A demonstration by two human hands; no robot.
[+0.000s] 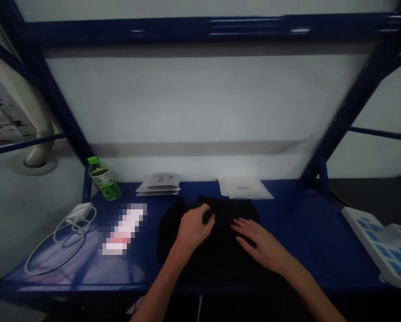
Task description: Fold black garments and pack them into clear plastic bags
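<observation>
A black garment (220, 250) lies spread on the blue table (287, 223) in front of me. My left hand (195, 228) rests on its upper part with the fingers curled, pinching a fold of the black cloth. My right hand (257, 241) lies flat on the garment just to the right, fingers stretched out and slightly apart, holding nothing.
A green bottle (103, 179) stands at the back left. A white charger with coiled cable (69, 228) and a blurred flat object (123, 230) lie left. Flat packets (159, 183) and a clear bag (243, 188) sit along the back. A blue-white item (377, 246) lies right. Blue frame posts surround the table.
</observation>
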